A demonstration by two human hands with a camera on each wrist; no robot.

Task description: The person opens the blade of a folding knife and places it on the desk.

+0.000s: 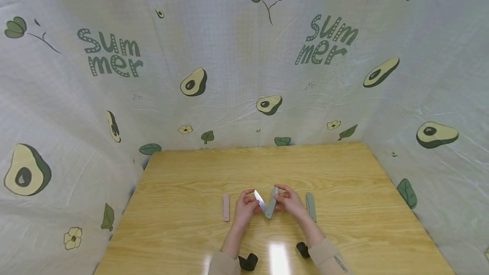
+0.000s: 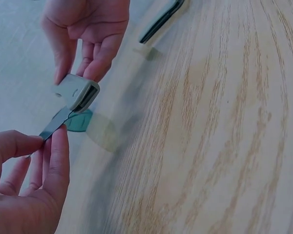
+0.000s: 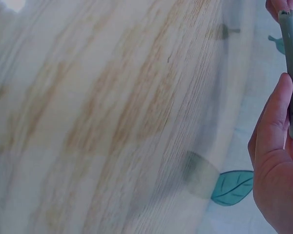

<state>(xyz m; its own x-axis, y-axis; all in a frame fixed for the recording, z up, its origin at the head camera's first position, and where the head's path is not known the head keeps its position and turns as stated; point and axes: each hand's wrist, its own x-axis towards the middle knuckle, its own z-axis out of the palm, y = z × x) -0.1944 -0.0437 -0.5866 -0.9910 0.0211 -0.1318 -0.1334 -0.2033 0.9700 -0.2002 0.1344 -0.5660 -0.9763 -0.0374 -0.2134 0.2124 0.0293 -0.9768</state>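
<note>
A folding knife (image 1: 271,207) with a grey-green handle is held up over the table, its blade partly swung out so that blade and handle form a V. My left hand (image 1: 244,207) pinches the shiny blade (image 2: 56,123) between thumb and fingers. Around the handle (image 3: 292,63) curl the fingers of my right hand (image 1: 291,202). In the left wrist view the pivot end of the handle points toward the camera. A pink folded knife (image 1: 226,207) lies left of my left hand, and a green folded knife (image 1: 311,207) lies right of my right hand.
The wooden table (image 1: 183,181) carries the knives. A printed cloth (image 1: 229,46) hangs behind it and along both sides. Black wrist devices (image 1: 248,262) show beside the beige sleeves (image 1: 224,263). Light glares off the tabletop near the front.
</note>
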